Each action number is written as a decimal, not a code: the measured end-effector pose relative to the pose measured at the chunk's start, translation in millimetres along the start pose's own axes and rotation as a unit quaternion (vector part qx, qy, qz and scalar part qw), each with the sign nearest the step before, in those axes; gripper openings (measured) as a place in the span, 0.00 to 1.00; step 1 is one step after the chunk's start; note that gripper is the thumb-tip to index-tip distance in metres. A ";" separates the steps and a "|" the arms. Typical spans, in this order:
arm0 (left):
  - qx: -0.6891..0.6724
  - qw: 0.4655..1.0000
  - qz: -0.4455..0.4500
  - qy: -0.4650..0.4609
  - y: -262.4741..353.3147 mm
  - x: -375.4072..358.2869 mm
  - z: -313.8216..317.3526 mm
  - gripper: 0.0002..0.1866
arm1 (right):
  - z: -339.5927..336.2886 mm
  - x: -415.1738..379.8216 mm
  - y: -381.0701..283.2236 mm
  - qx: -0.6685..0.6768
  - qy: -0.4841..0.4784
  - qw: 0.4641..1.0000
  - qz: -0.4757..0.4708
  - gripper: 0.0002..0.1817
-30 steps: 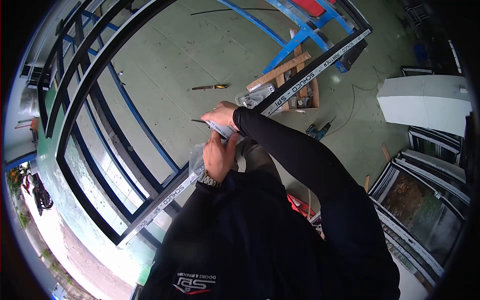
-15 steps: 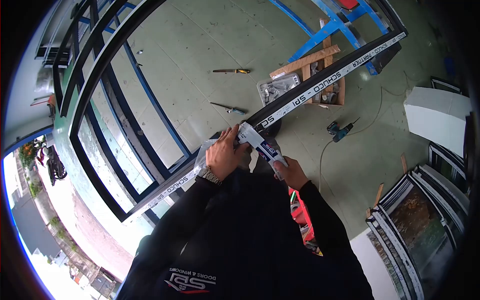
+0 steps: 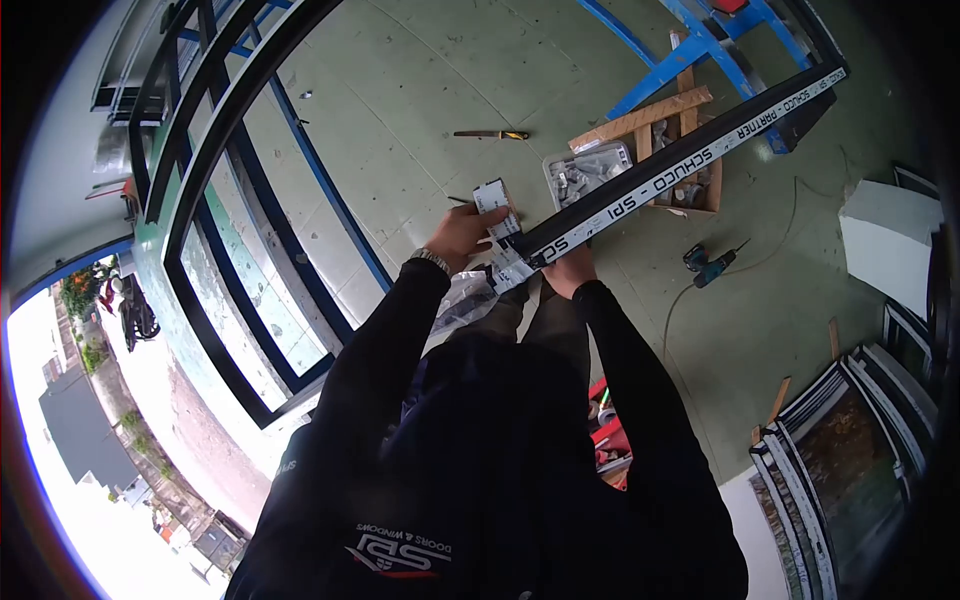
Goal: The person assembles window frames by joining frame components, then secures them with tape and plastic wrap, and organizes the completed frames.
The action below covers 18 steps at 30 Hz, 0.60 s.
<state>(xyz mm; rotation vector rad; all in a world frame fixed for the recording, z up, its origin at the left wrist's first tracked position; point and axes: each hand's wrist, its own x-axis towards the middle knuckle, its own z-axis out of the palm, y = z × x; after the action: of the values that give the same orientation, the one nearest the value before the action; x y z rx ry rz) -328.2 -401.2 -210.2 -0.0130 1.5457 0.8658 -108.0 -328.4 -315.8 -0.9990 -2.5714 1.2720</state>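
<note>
The left hand grips a peeled strip of white protective film (printed); the right hand clasps the black frame profile from beneath.

Both hands raised forward, left hand gripping, right hand clenched.

A long frame bar runs diagonally from the picture's centre up to the right. At its near end, the left hand sits left of it and the right hand beneath it. Behind the bar, a parts tray lies on the floor, with a knife to its left. A drill lies right of the hands.
</note>
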 end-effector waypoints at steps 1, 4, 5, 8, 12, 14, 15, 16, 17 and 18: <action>0.008 0.999 0.027 0.040 5.4 -13.5 1.3 0.23 | -12.7 -17.9 -2.9 -0.024 -0.079 0.995 0.051 0.21; 0.020 0.975 0.211 0.060 -3.9 -54.8 3.4 0.17 | -101.4 -41.6 -71.1 0.198 -0.265 0.941 0.069 0.20; -0.045 0.971 0.233 0.035 -7.5 -73.5 10.1 0.15 | -127.2 -39.1 -112.9 0.240 -0.238 0.938 0.076 0.22; 0.239 0.856 0.426 0.167 -25.1 -116.0 27.0 0.17 | -129.5 -3.5 -175.1 0.216 -0.065 0.971 0.082 0.26; 0.351 0.845 0.358 0.184 -47.1 -127.2 16.8 0.27 | -85.1 46.1 -190.8 0.321 -0.166 0.913 0.190 0.21; 0.446 0.817 0.322 0.171 -57.2 -139.5 5.4 0.30 | -79.4 46.0 -194.7 0.439 -0.166 0.854 0.226 0.20; 0.482 0.800 0.320 0.161 -69.6 -137.5 -3.1 0.31 | -85.5 46.3 -201.8 0.467 -0.178 0.824 0.266 0.19; 0.518 0.781 0.315 0.150 -81.5 -132.6 -8.8 0.31 | -91.9 45.7 -209.3 0.496 -0.189 0.790 0.306 0.18; 0.503 0.781 0.328 0.172 -92.7 -123.8 -11.5 0.27 | -100.2 45.4 -216.9 0.494 -0.194 0.781 0.330 0.16; 0.510 0.777 0.325 0.172 -91.5 -124.9 -12.2 0.26 | -99.8 42.4 -219.3 0.460 -0.174 0.816 0.303 0.16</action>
<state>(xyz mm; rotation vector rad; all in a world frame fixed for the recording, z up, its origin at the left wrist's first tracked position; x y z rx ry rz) -269.1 -531.7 -150.1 1.2833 2.2512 0.4174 -217.1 -331.2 -96.9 -1.4170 -1.3482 2.6600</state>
